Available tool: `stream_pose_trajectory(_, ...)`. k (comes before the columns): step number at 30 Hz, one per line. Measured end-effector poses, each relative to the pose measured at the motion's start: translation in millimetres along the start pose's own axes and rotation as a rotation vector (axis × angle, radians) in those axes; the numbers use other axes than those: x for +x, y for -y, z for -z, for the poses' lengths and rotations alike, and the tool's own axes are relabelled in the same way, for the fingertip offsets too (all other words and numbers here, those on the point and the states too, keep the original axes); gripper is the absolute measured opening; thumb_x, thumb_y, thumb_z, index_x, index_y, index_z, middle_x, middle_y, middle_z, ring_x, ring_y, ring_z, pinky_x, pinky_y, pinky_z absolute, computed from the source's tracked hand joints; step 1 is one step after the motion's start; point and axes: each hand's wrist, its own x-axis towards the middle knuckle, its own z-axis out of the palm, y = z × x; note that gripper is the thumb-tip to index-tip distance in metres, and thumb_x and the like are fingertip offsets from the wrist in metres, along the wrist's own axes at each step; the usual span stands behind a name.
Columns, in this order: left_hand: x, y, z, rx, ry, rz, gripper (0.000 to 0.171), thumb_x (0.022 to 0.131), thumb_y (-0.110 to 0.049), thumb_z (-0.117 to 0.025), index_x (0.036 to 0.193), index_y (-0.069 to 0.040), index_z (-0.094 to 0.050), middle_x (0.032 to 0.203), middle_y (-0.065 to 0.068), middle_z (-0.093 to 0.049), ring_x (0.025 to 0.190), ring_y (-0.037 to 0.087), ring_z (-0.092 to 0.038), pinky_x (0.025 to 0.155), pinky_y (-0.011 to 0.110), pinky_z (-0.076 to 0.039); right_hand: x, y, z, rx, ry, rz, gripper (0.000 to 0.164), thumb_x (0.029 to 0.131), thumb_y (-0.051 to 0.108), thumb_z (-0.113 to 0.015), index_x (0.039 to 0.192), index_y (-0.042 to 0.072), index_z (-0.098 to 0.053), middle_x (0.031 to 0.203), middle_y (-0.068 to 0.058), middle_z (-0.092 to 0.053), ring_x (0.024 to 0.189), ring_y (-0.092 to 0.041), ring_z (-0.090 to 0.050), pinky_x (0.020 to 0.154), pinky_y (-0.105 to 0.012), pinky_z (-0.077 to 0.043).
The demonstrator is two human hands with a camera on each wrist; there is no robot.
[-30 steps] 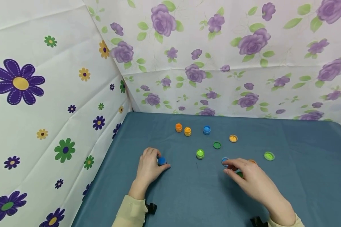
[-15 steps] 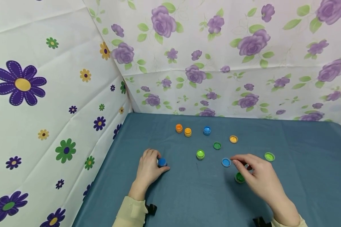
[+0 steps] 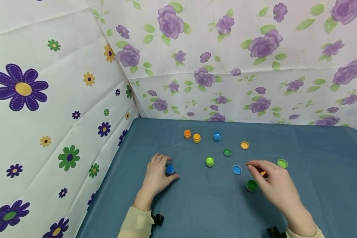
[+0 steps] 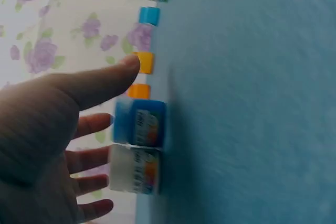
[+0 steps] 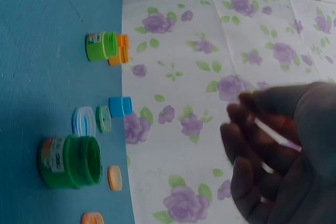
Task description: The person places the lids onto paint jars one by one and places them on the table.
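My left hand (image 3: 156, 177) curves loosely beside a closed blue paint jar (image 3: 170, 170), with thumb and fingers spread on either side of it. In the left wrist view a white jar (image 4: 134, 170) stands right next to the blue one, and the thumb is apart from both. My right hand (image 3: 275, 183) hovers above the table, fingers loosely bent with nothing between them. Just left of it are an uncapped green jar (image 3: 251, 185) and a blue lid (image 3: 237, 170) lying flat. An orange lid (image 3: 264, 174) is partly hidden behind the right hand.
Open jars stand farther back: orange (image 3: 187, 134), yellow-orange (image 3: 196, 138), blue (image 3: 216, 137) and light green (image 3: 209, 162). Loose lids lie about: dark green (image 3: 227, 152), yellow (image 3: 244, 145) and light green (image 3: 282, 163). A floral cloth (image 3: 235, 89) hangs behind the table.
My right hand has moved right and away from the blue lid, uncovering it and the green jar. The left hand stays by the blue jar, its fingers slightly more spread.
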Motion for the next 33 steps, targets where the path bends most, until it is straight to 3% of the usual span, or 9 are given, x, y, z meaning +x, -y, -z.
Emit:
stream_pose_trajectory(6,-0.7,-17.0,9.3,-0.205,-0.007,-0.128,0.073,0.088,-0.028,-0.092,0.149,-0.007,-0.059,0.151,0.014,-0.054,0.158,0.042,-0.025,0.122,0.069,-0.024,-0.9,-16.3,19.4,-0.017,0.02,-0.195,0.026,0.114,0.023,-0.056,0.13,0.013,-0.075,0.104,-0.005,-0.077,0.078,-0.016,-0.068,0.054,-0.029,-0.047)
stream_pose_trajectory(10,0.5,-35.2,7.1,-0.353,-0.043,-0.19,0.071,0.091,-0.024,-0.09,0.152,-0.01,-0.057,0.154,0.01,-0.054,0.159,0.036,-0.027,0.124,0.063,-0.026,-3.4,-32.7,36.6,-0.053,0.025,-0.287,0.035,0.117,0.023,-0.045,0.138,0.01,-0.069,0.112,-0.012,-0.076,0.09,-0.029,-0.071,0.052,-0.031,-0.046)
stream_pose_trajectory(15,0.5,-59.5,-3.7,-0.508,-0.046,-0.097,0.066,0.093,-0.021,-0.087,0.152,-0.017,-0.057,0.156,0.005,-0.054,0.152,0.03,-0.041,0.119,0.058,-0.037,-9.3,-50.5,51.3,-0.077,0.063,-0.387,0.04,0.118,0.027,-0.042,0.145,0.007,-0.064,0.118,-0.019,-0.074,0.09,-0.03,-0.07,0.051,-0.032,-0.045)
stream_pose_trajectory(20,3.1,-74.0,-20.7,-0.615,0.062,0.013,0.063,0.097,-0.022,-0.083,0.153,-0.012,-0.056,0.15,0.01,-0.06,0.14,0.033,-0.053,0.114,0.057,-0.044,-16.3,-65.5,57.9,-0.095,0.093,-0.46,0.043,0.118,0.029,-0.042,0.148,0.006,-0.06,0.123,-0.021,-0.073,0.095,-0.033,-0.07,0.056,-0.034,-0.048)
stream_pose_trajectory(24,9.7,-82.7,-35.7,-0.665,0.129,0.076,0.061,0.099,-0.024,-0.081,0.152,-0.007,-0.056,0.143,0.015,-0.063,0.133,0.035,-0.058,0.102,0.054,-0.051,-17.3,-71.0,57.9,-0.11,0.098,-0.526,0.046,0.118,0.031,-0.042,0.149,0.002,-0.058,0.124,-0.024,-0.071,0.098,-0.039,-0.07,0.059,-0.037,-0.05)
stream_pose_trajectory(29,23.3,-92.3,-54.2,-0.711,0.084,0.165,0.053,0.097,-0.022,-0.083,0.143,-0.007,-0.064,0.128,0.015,-0.067,0.112,0.032,-0.061,0.089,0.044,-0.051,-18.7,-74.4,57.8,-0.1,0.124,-0.547,0.049,0.116,0.039,-0.046,0.146,0.002,-0.061,0.118,-0.023,-0.073,0.092,-0.034,-0.071,0.059,-0.039,-0.052)
stream_pose_trajectory(33,34.0,-97.8,-66.1,-0.646,0.054,0.207,0.049,0.093,-0.02,-0.087,0.136,-0.007,-0.068,0.116,0.01,-0.064,0.094,0.024,-0.057,0.083,0.039,-0.049,-21.5,-77.5,59.9,-0.075,0.167,-0.538,0.053,0.115,0.045,-0.047,0.144,0.004,-0.064,0.117,-0.019,-0.075,0.086,-0.021,-0.07,0.059,-0.039,-0.054)
